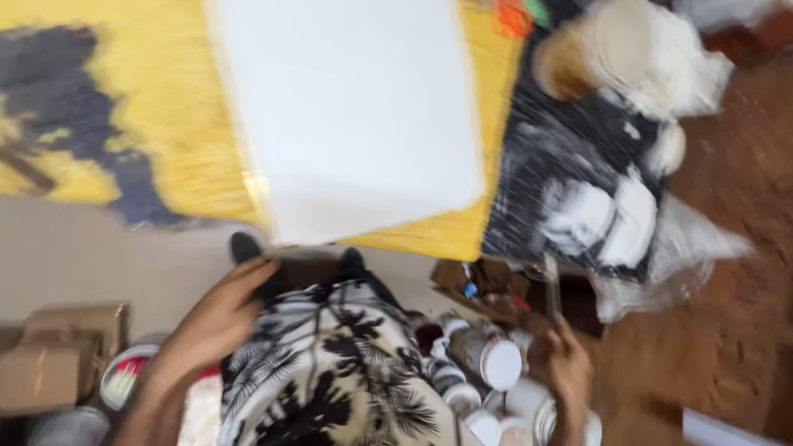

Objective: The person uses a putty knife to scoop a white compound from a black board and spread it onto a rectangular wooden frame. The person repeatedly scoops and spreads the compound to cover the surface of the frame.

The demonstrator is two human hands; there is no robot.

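Both hands are low in a blurred view. Left hand (pixel 221 318) lies loose-fingered on the patterned cloth (pixel 330 372) at the lap, holding nothing. Right hand (pixel 564 363) is closed round a thin stick (pixel 551 285) (probably a brush), upright above the paint pots (pixel 496 363) beside it. Ahead of both sits a white board (pixel 347 116) on a yellow canvas (pixel 165 107).

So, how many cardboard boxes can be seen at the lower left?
2: a larger cardboard box behind, and a smaller box in front of it. The blur may hide others.
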